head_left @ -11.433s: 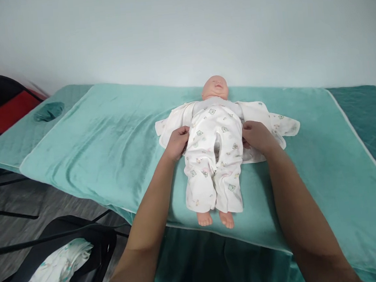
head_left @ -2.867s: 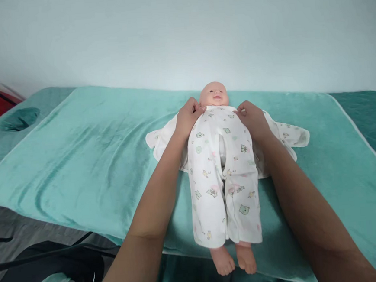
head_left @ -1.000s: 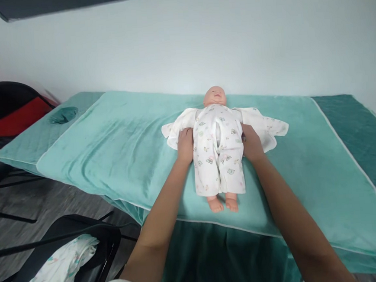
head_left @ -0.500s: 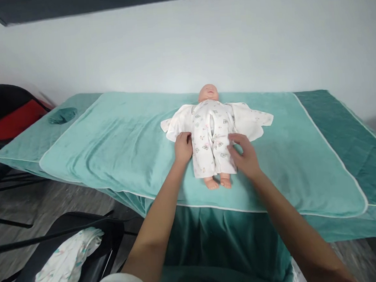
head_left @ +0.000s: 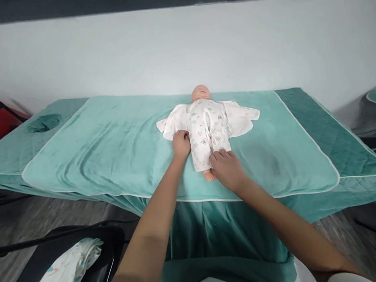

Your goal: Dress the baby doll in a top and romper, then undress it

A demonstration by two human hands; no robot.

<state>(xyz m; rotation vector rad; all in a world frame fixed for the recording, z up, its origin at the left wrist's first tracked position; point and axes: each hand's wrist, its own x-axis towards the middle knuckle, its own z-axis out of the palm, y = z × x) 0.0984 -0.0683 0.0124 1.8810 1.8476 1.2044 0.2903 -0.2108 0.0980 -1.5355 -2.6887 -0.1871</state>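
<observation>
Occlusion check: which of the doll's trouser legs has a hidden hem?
The image-right leg: the right hand covers its lower end; the other leg shows its hem above a foot.

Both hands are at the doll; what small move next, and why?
Probably lift the right hand slightly: it covers the lower end of one leg of the trousers, and only one foot shows, so that end can't be checked.

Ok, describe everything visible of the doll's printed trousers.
The white trousers, dotted with prints, look like soft cloth. Worn by the face-up doll, they reach its chest, with a slit at the crotch. The right hand covers one leg's hem; one foot shows below the other. The left hand is at the side edge, contact unclear.
</observation>
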